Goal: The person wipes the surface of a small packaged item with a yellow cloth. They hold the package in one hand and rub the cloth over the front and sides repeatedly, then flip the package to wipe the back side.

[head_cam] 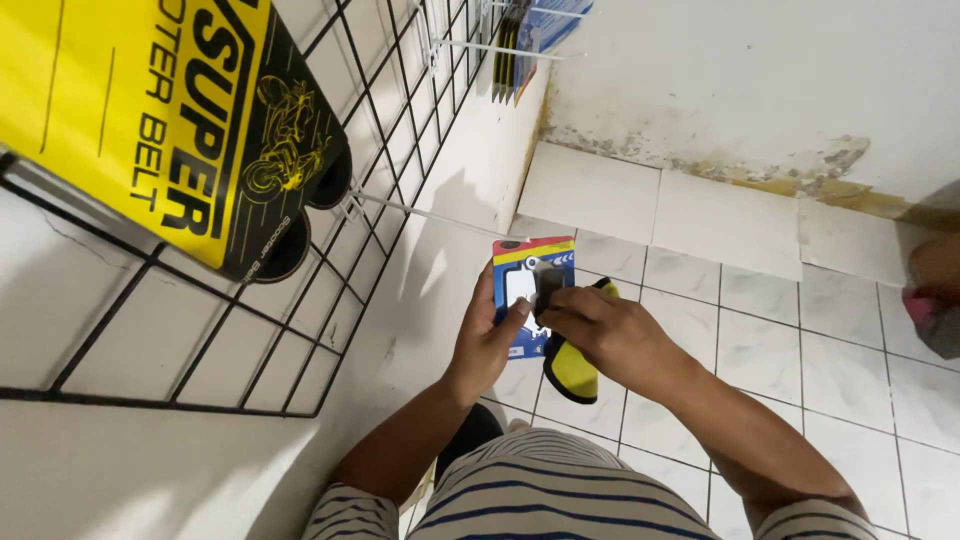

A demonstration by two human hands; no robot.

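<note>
head camera looked straight down past a striped shirt (pixel 545 495) to a white tiled floor (pixel 800 330). both hands met in the middle of the frame, above the floor and close beside a white wall (pixel 440 260). the left hand (pixel 487 340) held a small blue carded package (pixel 530 290) by its left edge, thumb laid across the front, fingers wrapped behind. the card stood nearly upright in the view, its long axis running away from the person toward the top of the frame, the yellow-and-red striped end pointing away and the lower end hidden behind the hands. the right hand (pixel 605 335) was closed around a yellow-and-black object (pixel 575 370) that i could not identify; it hung below the fist with another tip showing above, its long axis tilted slightly from the card's. that hand's fingertips (pixel 550 312) also pressed on a dark part at the centre of the card face. on the wall a black wire grid rack (pixel 300 300) carried a large yellow-and-black belt package (pixel 170 120), tilted down to the right, and more carded packs (pixel 530 40) hung from a hook farther up. another person's foot (pixel 935 295) showed at the right edge.
</note>
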